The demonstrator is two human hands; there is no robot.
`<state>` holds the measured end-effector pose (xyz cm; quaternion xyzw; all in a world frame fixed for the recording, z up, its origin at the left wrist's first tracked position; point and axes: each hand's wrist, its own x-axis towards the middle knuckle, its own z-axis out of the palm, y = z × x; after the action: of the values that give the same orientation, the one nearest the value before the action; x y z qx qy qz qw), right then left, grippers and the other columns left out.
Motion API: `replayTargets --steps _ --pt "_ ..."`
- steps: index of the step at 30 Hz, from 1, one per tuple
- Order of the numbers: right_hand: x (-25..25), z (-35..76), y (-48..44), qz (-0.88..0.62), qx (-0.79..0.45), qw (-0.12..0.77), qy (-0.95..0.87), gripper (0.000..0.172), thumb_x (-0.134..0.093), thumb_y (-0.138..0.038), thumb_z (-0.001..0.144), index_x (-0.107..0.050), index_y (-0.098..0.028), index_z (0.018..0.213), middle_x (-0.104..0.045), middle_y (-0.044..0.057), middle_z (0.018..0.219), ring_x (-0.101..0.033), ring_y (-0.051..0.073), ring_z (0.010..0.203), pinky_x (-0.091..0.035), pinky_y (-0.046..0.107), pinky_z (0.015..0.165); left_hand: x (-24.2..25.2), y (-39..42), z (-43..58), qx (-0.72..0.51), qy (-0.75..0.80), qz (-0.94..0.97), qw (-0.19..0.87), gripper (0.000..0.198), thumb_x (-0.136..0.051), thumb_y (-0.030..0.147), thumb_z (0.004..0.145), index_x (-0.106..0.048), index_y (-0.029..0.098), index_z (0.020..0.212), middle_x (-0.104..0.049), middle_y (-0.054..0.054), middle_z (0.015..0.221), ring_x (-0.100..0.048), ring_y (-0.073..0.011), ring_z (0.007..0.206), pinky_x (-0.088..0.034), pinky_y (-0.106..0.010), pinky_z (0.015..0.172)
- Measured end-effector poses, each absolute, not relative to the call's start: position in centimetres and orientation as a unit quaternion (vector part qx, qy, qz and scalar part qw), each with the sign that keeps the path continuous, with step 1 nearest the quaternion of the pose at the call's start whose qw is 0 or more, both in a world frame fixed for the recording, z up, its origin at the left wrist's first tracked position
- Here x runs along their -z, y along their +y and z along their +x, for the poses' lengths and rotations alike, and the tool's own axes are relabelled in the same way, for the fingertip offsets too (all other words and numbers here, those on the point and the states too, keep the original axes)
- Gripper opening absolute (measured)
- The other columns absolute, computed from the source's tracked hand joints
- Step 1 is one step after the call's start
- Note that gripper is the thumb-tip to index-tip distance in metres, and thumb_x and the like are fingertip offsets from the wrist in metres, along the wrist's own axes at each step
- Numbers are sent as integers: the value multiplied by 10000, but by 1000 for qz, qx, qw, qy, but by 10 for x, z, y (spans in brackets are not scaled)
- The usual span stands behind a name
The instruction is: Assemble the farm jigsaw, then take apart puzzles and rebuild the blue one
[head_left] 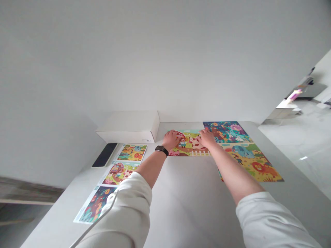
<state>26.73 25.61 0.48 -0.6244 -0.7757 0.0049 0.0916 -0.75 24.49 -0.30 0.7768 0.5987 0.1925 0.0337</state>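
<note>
Evidently the relation that counts is end to end: a flat, rectangular, brightly coloured farm-scene panel (pixel 186 150) lies on the pale grey tabletop (pixel 186 193) directly beneath the fingers, its long axis running left to right. The left hand (pixel 170 139) rests over its left end, by the red barn, and the right hand (pixel 207 138) over its right end, beyond the pink-patched cow, so neither is clearly nearer. Both sets of fingers are slightly parted and bent downward, wrapped around nothing visible; how hard they press cannot be told. Right of it lie a dark-blue woodland panel (pixel 227 132) and, nearer the person, a yellow safari panel (pixel 258 162); the right hand and forearm hide whether edges touch.

As for writing, the white cardboard box (pixel 129 125) bears a tiny dark mark, and the white sheet with three printed scenes (pixel 121 172) small corner marks, none legible. No brand is readable.
</note>
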Motion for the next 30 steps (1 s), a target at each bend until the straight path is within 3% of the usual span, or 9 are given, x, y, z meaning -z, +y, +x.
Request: replayTargets --steps 7,14,25,30 --pt "8 254 286 -612 7 53 -789 483 -494 -449 1095 -616 -194 1487 -608 199 1528 -555 370 1406 -370 531 1223 14 272 -8 -169 598 784 7 499 -578 430 1054 -640 124 1443 -590 -215 1553 -518 -353 1457 -378 -503 1248" --pt "5 251 267 -601 35 34 -798 548 -503 -557 1078 -633 -209 1481 -621 191 1480 -566 387 1363 -295 567 1254 16 251 -15 -154 596 788 11 509 -567 483 1057 -648 145 1429 -616 -188 1527 -537 -346 1441 -374 -506 1244" --pt "7 230 100 -563 9 70 -824 532 -557 -524 1062 -624 -211 1487 -606 200 1462 -515 394 1351 -266 550 1265 13 79 -50 -177 599 780 32 468 -621 437 1028 -670 173 1412 -614 -186 1524 -531 -348 1448 -378 -523 1264" --pt "5 235 53 -562 -58 88 -820 513 -603 -459 1039 -634 -215 1489 -605 198 1488 -535 385 1378 -364 529 1236 3 35 -63 -247 580 765 133 423 -667 303 971 -686 201 1381 -671 -148 1436 -608 -297 1381 -455 -466 1231"
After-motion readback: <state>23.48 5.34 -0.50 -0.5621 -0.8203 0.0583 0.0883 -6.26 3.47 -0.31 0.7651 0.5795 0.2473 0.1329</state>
